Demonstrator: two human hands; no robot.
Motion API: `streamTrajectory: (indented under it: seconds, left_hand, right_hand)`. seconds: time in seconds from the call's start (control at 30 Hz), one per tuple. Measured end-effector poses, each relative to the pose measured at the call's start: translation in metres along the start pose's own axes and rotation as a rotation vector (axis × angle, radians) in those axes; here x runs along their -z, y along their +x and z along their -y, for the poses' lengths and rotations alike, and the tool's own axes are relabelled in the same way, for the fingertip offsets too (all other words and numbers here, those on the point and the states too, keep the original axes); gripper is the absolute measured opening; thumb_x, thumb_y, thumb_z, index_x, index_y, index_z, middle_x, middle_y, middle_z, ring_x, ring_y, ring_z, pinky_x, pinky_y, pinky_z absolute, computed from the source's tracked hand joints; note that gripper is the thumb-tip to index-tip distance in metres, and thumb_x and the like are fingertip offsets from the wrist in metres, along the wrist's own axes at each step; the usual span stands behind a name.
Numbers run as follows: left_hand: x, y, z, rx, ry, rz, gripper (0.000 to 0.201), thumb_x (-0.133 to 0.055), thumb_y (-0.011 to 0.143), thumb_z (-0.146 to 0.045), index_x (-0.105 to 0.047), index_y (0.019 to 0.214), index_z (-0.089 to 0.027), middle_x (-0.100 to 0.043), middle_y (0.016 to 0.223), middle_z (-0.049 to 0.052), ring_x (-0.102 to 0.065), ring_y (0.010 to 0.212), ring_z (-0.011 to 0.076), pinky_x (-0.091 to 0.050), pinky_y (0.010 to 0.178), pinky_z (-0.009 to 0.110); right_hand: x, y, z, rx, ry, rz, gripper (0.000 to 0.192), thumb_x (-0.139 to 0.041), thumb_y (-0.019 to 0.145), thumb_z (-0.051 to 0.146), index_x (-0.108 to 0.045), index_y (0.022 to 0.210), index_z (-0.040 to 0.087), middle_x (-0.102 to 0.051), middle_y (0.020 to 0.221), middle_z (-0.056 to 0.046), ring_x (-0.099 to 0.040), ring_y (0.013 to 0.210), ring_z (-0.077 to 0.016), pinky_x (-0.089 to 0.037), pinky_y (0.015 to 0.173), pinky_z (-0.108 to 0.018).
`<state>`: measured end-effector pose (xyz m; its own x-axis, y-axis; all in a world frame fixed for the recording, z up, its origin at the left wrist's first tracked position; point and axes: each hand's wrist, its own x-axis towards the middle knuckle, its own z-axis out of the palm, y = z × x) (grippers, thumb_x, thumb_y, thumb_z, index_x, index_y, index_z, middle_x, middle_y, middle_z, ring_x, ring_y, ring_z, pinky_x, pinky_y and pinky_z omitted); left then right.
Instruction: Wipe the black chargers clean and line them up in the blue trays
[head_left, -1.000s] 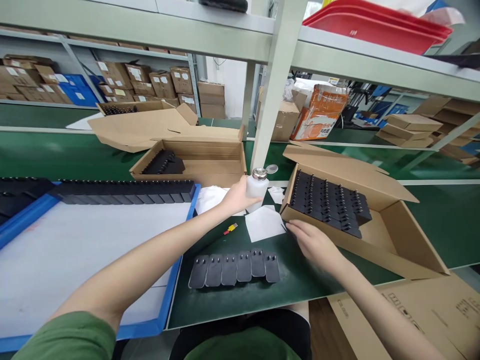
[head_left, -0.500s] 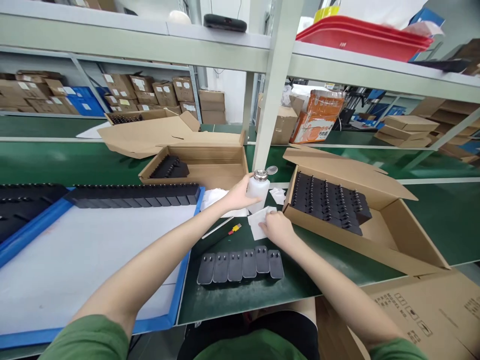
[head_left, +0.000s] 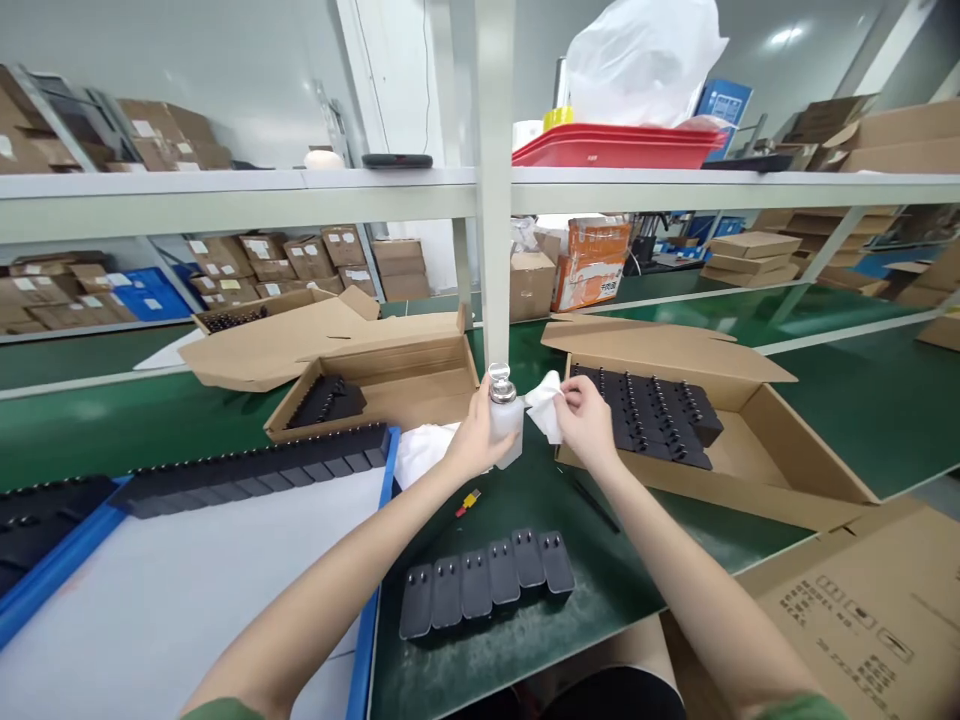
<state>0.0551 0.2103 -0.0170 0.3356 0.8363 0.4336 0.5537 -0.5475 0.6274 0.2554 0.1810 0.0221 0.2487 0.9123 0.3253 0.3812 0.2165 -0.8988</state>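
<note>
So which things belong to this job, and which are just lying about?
Likely the job:
bottle in the left hand
white wipe in the right hand
row of black pieces

Seemingly just lying about:
yellow-and-red piece
red trays
orange box

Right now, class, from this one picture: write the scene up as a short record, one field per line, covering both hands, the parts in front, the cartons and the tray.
Left hand: gripping a whitish bottle, metal lid raised
Right hand: pinching a white tissue beside the bottle
Near bench: six dark parts in a row
Beyond them: a red-and-yellow connector
Right carton: open, partly filled with black parts
Left carton: open, black parts at its left end
Tray: blue-rimmed, black parts along its far edge
</note>
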Motion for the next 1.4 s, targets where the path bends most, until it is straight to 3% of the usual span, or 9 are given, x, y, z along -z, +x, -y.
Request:
streamTrajectory:
  seconds: [0.13,0.23,0.43,0.63,0.83,1.0,1.17,1.4]
  left_hand:
    - [0.0,-0.002,-0.005,0.005,0.079,-0.028,0.098,-0.071,0.084,-0.037,-0.009,0.158,-0.021,-0.032,0.163,0.021,-0.04,0.148,0.0326,-0.041,0.116,0.046]
    - [0.006,0.002,-0.013,0.04,0.168,-0.026,0.091,-0.07,0.086,-0.036,-0.015,0.157,-0.024,-0.041,0.158,0.019,-0.048,0.142,0.0344,-0.048,0.107,0.047]
    - [0.045,0.024,-0.043,0.017,0.414,0.167,0.079,-0.072,0.083,-0.034,-0.035,0.153,-0.032,-0.063,0.131,0.012,-0.066,0.117,0.0361,-0.052,0.096,0.043]
    - [0.084,0.051,-0.073,-0.076,0.634,0.346,0.087,-0.077,0.076,-0.028,-0.038,0.153,-0.036,-0.065,0.115,0.011,-0.069,0.1,0.0373,-0.052,0.089,0.042]
    - [0.107,0.071,-0.102,-0.102,0.804,0.464,0.096,-0.083,0.064,-0.012,-0.045,0.149,-0.039,-0.067,0.106,0.01,-0.069,0.094,0.041,-0.05,0.087,0.048]
    - [0.116,0.08,-0.116,-0.133,0.904,0.479,0.1,-0.079,0.065,-0.002,-0.042,0.15,-0.039,-0.067,0.108,0.009,-0.066,0.105,0.0419,-0.046,0.094,0.05]
    - [0.119,0.081,-0.122,-0.209,0.98,0.495,0.09,-0.076,0.07,-0.004,-0.045,0.148,-0.037,-0.068,0.104,0.01,-0.068,0.099,0.0406,-0.047,0.091,0.051]
    - [0.125,0.073,-0.14,-0.303,1.125,0.543,0.074,-0.068,0.082,-0.011,-0.044,0.147,-0.035,-0.07,0.11,0.014,-0.069,0.098,0.0343,-0.052,0.081,0.042]
  right_hand:
    - [-0.025,0.006,0.015,-0.011,0.182,0.113,0.027,-0.064,0.094,0.032,-0.066,0.116,0.017,-0.074,0.1,-0.006,-0.07,0.09,-0.0201,-0.055,0.09,-0.04]
    - [-0.033,0.009,0.017,-0.061,0.352,0.176,0.027,-0.063,0.098,0.035,-0.067,0.117,0.016,-0.072,0.113,-0.008,-0.069,0.101,-0.0203,-0.054,0.094,-0.042]
    - [-0.024,0.028,0.005,-0.26,0.636,0.268,0.028,-0.061,0.1,0.038,-0.065,0.115,0.015,-0.07,0.109,-0.007,-0.069,0.094,-0.0186,-0.059,0.086,-0.039]
    - [-0.03,0.037,-0.005,-0.38,0.78,0.342,0.024,-0.063,0.1,0.035,-0.065,0.114,0.015,-0.068,0.114,-0.007,-0.068,0.099,-0.0192,-0.059,0.087,-0.039]
    - [-0.04,0.038,-0.008,-0.421,0.865,0.397,0.024,-0.063,0.099,0.032,-0.064,0.116,0.015,-0.066,0.118,-0.008,-0.067,0.102,-0.0203,-0.059,0.088,-0.04]
    - [-0.042,0.039,-0.008,-0.449,0.917,0.43,0.023,-0.064,0.099,0.031,-0.065,0.115,0.015,-0.067,0.117,-0.008,-0.067,0.103,-0.0204,-0.059,0.089,-0.04]
    - [-0.04,0.04,-0.005,-0.473,1.004,0.418,0.021,-0.065,0.098,0.029,-0.065,0.114,0.015,-0.067,0.115,-0.007,-0.068,0.1,-0.0192,-0.06,0.085,-0.038]
    - [-0.038,0.041,0.003,-0.517,1.108,0.406,0.013,-0.065,0.098,0.021,-0.066,0.107,0.012,-0.069,0.107,-0.005,-0.069,0.09,-0.0154,-0.061,0.077,-0.03]
